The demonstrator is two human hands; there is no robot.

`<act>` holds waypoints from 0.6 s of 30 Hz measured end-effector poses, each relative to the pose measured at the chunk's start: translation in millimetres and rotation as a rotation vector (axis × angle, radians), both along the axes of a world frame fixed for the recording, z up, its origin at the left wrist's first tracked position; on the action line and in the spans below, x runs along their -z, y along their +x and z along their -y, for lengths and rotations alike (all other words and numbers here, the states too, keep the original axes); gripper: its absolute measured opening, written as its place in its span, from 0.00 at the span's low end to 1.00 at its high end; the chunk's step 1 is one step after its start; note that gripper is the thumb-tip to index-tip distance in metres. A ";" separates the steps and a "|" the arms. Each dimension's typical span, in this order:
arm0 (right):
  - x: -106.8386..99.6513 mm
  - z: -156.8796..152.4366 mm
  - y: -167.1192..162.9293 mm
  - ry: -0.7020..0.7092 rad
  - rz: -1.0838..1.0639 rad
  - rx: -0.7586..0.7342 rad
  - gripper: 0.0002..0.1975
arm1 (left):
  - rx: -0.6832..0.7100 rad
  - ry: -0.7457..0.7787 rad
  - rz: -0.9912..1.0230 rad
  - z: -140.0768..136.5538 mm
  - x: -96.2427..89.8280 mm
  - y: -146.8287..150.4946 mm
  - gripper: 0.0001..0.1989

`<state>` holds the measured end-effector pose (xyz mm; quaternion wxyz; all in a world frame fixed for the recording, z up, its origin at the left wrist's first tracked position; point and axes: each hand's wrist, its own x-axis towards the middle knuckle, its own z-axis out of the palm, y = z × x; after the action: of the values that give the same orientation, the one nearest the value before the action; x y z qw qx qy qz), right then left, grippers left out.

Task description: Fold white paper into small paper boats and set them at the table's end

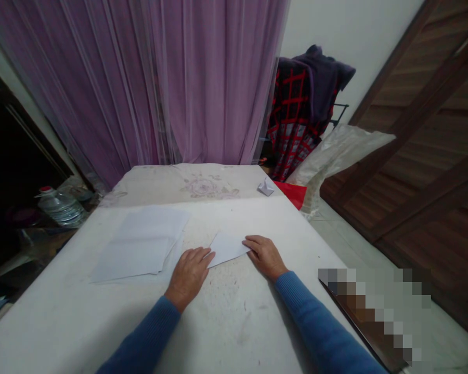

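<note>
A piece of white paper (226,248), which looks folded, lies on the white tabletop between my hands. My left hand (191,272) has its fingers together over the paper's left corner. At the opposite end, my right hand (268,255) grips the right corner, fingers on top and thumb by the near edge. Exactly how the fingertips pinch the paper is partly hidden. Left of my left hand rests a loose stack of white sheets (134,246). Toward the table's far right corner sits a small folded paper piece (265,187).
The table (234,322) has a flower-patterned cover at its far end. Purple curtains (214,78) hang behind it. A large water bottle (60,206) stands at the left. A red item (292,194) and a pale plastic sheet (335,156) are by the right edge.
</note>
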<state>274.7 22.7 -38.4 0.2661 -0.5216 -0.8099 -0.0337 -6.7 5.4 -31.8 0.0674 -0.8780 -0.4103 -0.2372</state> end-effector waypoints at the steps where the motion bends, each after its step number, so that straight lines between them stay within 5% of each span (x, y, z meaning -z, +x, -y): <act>1: 1.6 -0.5 2.1 0.013 0.003 -0.010 0.15 | 0.007 -0.013 -0.008 -1.7 0.2 0.0 0.18; 18: 12.1 17.3 11.9 -0.002 -0.205 -0.073 0.06 | -0.048 -0.284 0.289 -8.9 -4.1 -13.4 0.04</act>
<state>286.7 5.4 -50.5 0.3481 -0.4927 -0.7970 0.0304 -20.2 14.3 -27.7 -0.1110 -0.8255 -0.4659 -0.2986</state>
